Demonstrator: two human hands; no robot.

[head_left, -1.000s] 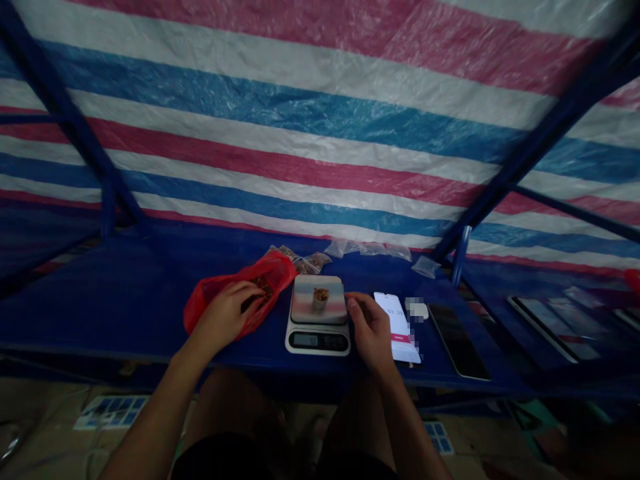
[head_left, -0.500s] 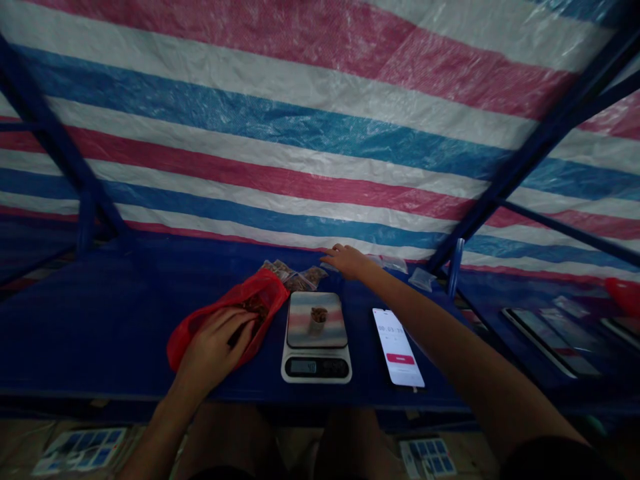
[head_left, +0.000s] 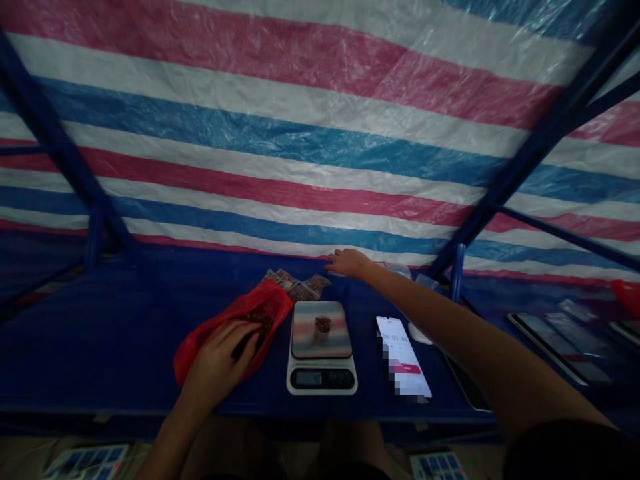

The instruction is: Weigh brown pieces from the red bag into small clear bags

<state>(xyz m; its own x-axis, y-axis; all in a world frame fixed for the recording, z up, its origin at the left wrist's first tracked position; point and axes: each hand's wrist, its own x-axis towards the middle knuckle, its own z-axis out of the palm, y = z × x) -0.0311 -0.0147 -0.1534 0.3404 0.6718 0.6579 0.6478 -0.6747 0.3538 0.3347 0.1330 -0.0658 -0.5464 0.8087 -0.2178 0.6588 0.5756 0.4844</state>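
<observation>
The left hand (head_left: 220, 357), fingers bent, is in a soft red plastic bag (head_left: 203, 332); the right hand (head_left: 347, 262) is by small clear plastic bags (head_left: 399, 271). I can't tell what they hold. A small cup (head_left: 323, 335) of brown bits (head_left: 323, 324) sits on a flat white scale (head_left: 323, 390)

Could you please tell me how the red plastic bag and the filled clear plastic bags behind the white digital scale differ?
The red plastic bag is larger than each of the filled clear plastic bags. There is one red bag, gaping open with the left hand at its mouth; the clear bags lie clustered. Both hold brown pieces.
</observation>
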